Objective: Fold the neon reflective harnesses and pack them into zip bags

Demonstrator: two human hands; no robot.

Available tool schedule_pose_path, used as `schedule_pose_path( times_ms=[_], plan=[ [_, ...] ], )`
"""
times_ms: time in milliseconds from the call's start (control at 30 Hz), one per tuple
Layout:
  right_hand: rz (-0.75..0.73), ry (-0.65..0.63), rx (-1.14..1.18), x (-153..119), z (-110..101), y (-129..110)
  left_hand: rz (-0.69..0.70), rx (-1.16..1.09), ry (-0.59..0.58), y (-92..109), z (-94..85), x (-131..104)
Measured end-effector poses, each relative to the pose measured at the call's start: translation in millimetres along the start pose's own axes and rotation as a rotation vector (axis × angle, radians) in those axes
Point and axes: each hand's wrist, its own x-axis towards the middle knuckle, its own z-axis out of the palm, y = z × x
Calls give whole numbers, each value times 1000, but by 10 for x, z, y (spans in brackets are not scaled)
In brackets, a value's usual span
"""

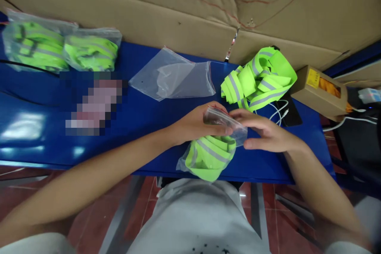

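Observation:
A clear zip bag [238, 127] holds a folded neon-green strap with a grey stripe [211, 154] at the table's front edge. My left hand [199, 123] grips the bag near its red-lined top, thumb across the plastic. On the bag's right side is my right hand [262, 131], its fingertips at the upper edge and its thumb lower down, apart from the fingers. Whether the right fingertips pinch the plastic is not clear.
Flat clear bags [187, 77] lie behind my hands on the blue table [143, 115]. Loose green straps [258, 79], a cardboard box [318, 91], white cable and dark phone-like object [290, 113] are right. Two filled bags [41, 47] stand back left, near a blurred-out patch.

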Motion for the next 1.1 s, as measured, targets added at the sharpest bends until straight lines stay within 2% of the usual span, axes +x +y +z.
schedule_pose_path(
  times_ms=[100,200,333,500,600,700,800,900,967,1100],
  plan=[
    [38,-4,-75,-33,62,15,-68,7,-48,-14,-24,-20],
    [91,84,-153,-78,58,-41,-186,-128,-160,-32,-103,-91],
    [167,182,-25,-121,44,-101,-228,-273,-265,-43,-194,-168],
    [182,0,243,-80,165,-132,-313,-359,-293,-29,-194,-192],
    [281,-19,256,-66,217,-150,-338,-314,-315,-7,-179,-210],
    [381,43,243,-75,220,-151,-287,-135,-272,-1,-169,-223],
    [463,158,251,-85,205,-140,-221,52,-125,-11,-156,-216],
    [559,204,259,-96,191,-137,-192,82,-13,-13,-153,-191],
    [649,169,277,-106,174,-148,-203,47,-24,-7,-170,-167],
    [725,52,302,-123,128,-170,-237,-113,-165,4,-241,-120]
  ],
)
